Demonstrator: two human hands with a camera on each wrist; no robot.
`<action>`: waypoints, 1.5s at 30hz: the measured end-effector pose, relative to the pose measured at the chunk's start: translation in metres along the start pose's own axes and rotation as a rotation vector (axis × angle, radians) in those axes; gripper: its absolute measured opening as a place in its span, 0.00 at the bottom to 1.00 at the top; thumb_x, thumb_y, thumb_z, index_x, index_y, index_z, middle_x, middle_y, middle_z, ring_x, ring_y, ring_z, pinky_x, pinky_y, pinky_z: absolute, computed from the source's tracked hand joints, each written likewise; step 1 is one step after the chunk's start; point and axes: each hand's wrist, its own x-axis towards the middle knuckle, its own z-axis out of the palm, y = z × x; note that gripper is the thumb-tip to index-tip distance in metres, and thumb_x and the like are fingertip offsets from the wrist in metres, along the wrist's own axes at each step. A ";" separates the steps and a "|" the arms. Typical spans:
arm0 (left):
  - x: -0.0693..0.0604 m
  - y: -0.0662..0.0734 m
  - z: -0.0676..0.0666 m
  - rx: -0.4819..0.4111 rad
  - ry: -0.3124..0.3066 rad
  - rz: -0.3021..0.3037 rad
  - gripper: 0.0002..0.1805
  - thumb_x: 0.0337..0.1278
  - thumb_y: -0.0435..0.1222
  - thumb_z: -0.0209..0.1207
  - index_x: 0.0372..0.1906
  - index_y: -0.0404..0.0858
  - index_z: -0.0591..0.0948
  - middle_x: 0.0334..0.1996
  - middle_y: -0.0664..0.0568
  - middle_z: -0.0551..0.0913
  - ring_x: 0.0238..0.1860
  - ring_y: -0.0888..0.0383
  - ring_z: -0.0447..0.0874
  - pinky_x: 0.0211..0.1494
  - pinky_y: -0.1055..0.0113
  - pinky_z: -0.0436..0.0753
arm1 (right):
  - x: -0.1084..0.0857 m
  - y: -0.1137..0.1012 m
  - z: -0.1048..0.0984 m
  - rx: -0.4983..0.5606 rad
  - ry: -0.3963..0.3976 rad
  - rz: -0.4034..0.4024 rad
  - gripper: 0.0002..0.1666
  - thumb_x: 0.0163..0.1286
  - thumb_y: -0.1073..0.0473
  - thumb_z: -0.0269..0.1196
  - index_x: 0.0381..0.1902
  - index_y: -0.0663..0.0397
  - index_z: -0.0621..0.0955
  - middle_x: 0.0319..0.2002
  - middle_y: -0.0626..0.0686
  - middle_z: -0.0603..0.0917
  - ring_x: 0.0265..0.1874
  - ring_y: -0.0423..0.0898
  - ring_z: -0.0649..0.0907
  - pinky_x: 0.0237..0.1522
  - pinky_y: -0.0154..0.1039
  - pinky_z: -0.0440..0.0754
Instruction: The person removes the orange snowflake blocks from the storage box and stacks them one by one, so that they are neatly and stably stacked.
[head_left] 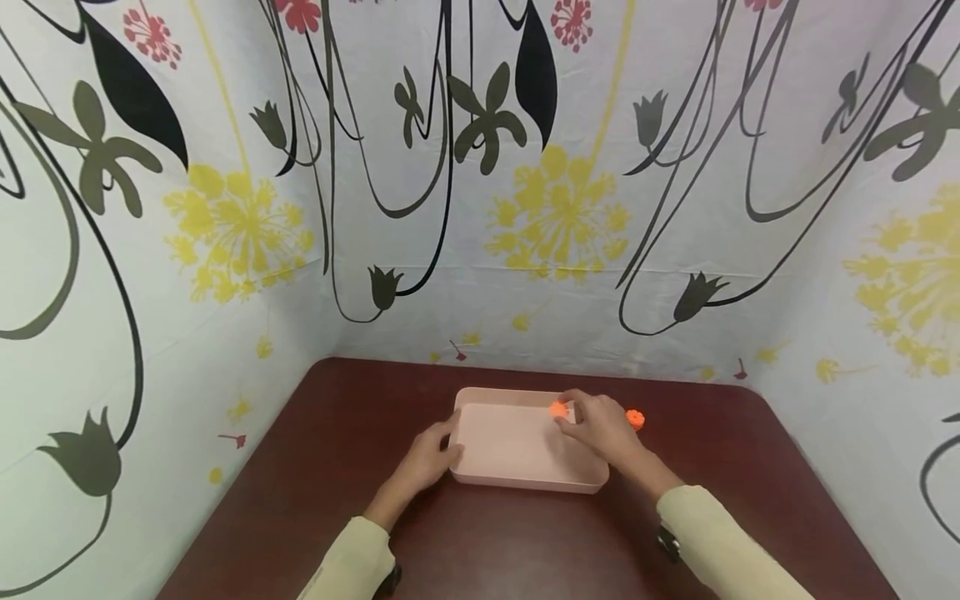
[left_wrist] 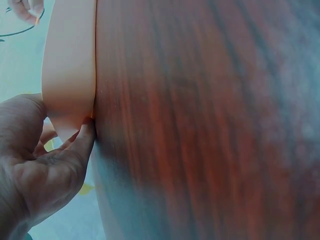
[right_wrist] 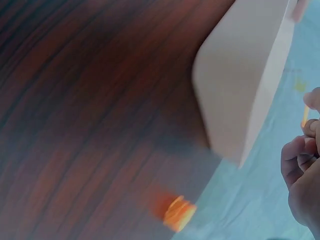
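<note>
A shallow pale pink rectangular tray (head_left: 502,442) lies on the table. My left hand (head_left: 427,457) grips its left end, thumb over the near rim; in the left wrist view the fingers of the left hand (left_wrist: 45,170) hold the tray's corner (left_wrist: 70,60). Above the tray's far right part, my right hand (head_left: 603,427) pinches a small bright orange piece (head_left: 558,408) between thumb and fingers. It looks thin and edge-on in the right wrist view, where the held piece (right_wrist: 305,116) is partly hidden. A second orange piece (head_left: 635,418), scalloped and thick, lies right of the tray, just beyond the right hand.
The dark red-brown wooden table (head_left: 510,546) has rounded far corners. Behind it and along both sides hangs a white cloth (head_left: 465,233) printed with flowers. Long pale sleeves (head_left: 723,533) cover both forearms.
</note>
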 end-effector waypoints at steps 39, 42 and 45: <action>0.000 -0.002 -0.004 -0.003 0.004 -0.030 0.36 0.71 0.35 0.63 0.80 0.37 0.67 0.72 0.32 0.75 0.75 0.38 0.73 0.74 0.41 0.76 | -0.029 0.115 -0.013 -0.084 0.026 0.366 0.26 0.70 0.50 0.69 0.56 0.65 0.83 0.27 0.52 0.86 0.26 0.47 0.81 0.28 0.46 0.80; 0.000 -0.002 -0.002 -0.003 0.000 -0.027 0.36 0.72 0.35 0.63 0.81 0.37 0.67 0.72 0.32 0.75 0.75 0.38 0.73 0.74 0.42 0.76 | -0.032 0.119 -0.014 -0.081 0.018 0.362 0.26 0.70 0.50 0.69 0.56 0.65 0.83 0.27 0.51 0.86 0.26 0.47 0.81 0.27 0.46 0.79; 0.000 -0.002 0.000 -0.009 -0.005 -0.030 0.36 0.72 0.34 0.62 0.81 0.37 0.66 0.73 0.32 0.75 0.75 0.39 0.73 0.74 0.42 0.76 | -0.034 0.123 -0.014 -0.082 0.007 0.364 0.26 0.71 0.49 0.68 0.56 0.64 0.84 0.26 0.50 0.85 0.26 0.47 0.81 0.27 0.46 0.79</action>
